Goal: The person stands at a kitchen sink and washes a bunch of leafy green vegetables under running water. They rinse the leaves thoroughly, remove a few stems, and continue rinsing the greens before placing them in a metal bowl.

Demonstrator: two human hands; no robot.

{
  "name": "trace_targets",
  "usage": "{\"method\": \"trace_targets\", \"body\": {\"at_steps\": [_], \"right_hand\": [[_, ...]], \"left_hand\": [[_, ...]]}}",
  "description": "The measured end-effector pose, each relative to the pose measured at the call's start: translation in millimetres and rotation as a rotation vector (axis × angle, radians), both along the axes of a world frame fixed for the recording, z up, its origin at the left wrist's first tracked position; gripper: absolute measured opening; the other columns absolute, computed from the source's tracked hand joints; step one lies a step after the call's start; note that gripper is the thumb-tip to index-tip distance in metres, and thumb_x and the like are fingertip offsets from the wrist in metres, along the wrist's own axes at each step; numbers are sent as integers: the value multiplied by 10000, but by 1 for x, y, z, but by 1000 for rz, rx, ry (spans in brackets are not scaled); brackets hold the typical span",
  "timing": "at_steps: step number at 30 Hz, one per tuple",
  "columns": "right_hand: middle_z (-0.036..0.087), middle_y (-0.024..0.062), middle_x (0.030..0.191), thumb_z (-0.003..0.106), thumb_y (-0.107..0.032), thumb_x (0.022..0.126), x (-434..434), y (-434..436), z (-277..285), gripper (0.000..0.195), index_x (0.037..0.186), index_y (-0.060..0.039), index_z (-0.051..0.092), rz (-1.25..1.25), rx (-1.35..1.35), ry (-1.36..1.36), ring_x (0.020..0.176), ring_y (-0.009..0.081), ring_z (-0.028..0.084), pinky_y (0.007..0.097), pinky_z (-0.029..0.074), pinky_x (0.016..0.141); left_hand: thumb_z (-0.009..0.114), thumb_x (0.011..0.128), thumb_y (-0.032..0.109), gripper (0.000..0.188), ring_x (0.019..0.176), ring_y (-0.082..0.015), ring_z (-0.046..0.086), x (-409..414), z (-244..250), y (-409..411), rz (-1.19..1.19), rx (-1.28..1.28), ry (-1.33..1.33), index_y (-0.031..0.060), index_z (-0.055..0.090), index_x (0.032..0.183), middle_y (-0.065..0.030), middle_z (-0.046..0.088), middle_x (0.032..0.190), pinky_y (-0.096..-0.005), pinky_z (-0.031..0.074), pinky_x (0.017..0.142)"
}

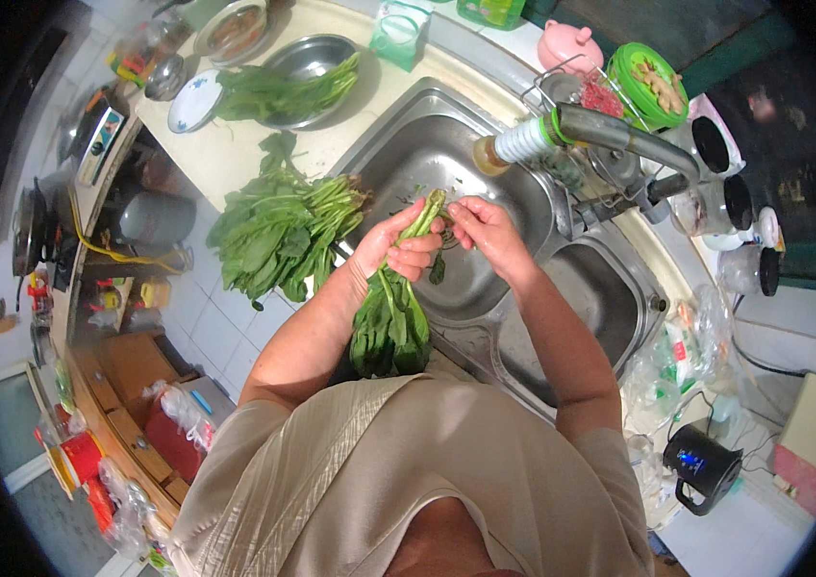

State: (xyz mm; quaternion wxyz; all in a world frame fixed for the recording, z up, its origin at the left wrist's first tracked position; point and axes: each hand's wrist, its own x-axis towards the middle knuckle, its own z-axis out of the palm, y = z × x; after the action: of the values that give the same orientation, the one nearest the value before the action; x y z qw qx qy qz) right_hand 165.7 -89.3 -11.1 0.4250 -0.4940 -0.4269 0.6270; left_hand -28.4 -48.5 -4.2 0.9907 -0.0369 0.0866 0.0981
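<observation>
My left hand (404, 241) is closed around a small bunch of leafy greens (392, 324). Its pale stem ends point up and away from me, while the leaves hang down toward my shirt. Close beside the stem ends, my right hand (486, 234) has its thumb and fingertips drawn together; whether a bit of stem lies between them is too small to tell. Both hands look wet and are over the large steel sink basin (516, 195), where green scraps lie. A bigger pile of leafy greens (285, 223) rests at the basin's left edge, roots toward the sink.
A metal bowl (314, 61) with greens across it stands on the counter, beside a white lid (195, 101). The faucet (617, 137) reaches over the basin from the right. A smaller basin (581, 303) adjoins it. Plastic bags (667, 360) and a black electric kettle (702, 465) sit at right.
</observation>
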Motion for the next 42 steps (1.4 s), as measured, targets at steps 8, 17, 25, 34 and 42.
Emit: {"method": "trace_targets", "body": {"at_steps": [8, 17, 25, 34, 42], "right_hand": [[594, 165, 758, 556, -167, 895, -10, 10, -30, 160, 809, -35, 531, -163, 685, -1018, 697, 376, 570, 454, 456, 605], [624, 195, 851, 474, -294, 922, 16, 32, -112, 275, 899, -44, 587, 202, 99, -1304, 809, 376, 607, 494, 465, 742], [587, 113, 1045, 581, -134, 824, -77, 54, -25, 249, 1072, -141, 599, 156, 678, -983, 950, 327, 576, 420, 480, 812], [628, 52, 939, 649, -102, 781, -109, 89, -24, 154, 936, -105, 653, 155, 961, -811, 876, 263, 601, 404, 493, 745], [649, 7, 748, 653, -42, 850, -105, 97, 0, 51, 895, -17, 651, -39, 329, 32, 658, 58, 581, 205, 471, 599]], "left_hand": [[419, 978, 437, 343, 406, -2, 284, 2, -24, -13, 29, 8, 149, 101, 477, 945, 68, 342, 579, -138, 243, 336], [423, 972, 446, 344, 408, 1, 263, -35, -18, -19, 213, 100, 239, 110, 492, 959, 65, 338, 587, -134, 227, 335], [616, 905, 227, 140, 464, -13, 312, -76, -35, -31, 418, 354, 513, 123, 522, 897, 81, 361, 622, -163, 257, 407], [639, 889, 225, 154, 475, -14, 339, -86, -22, -26, 513, 405, 673, 115, 538, 929, 34, 492, 766, -162, 284, 421], [648, 857, 135, 293, 476, -26, 350, -85, -11, -11, 732, 509, 943, 74, 584, 1135, 59, 529, 775, -175, 297, 435]]}}
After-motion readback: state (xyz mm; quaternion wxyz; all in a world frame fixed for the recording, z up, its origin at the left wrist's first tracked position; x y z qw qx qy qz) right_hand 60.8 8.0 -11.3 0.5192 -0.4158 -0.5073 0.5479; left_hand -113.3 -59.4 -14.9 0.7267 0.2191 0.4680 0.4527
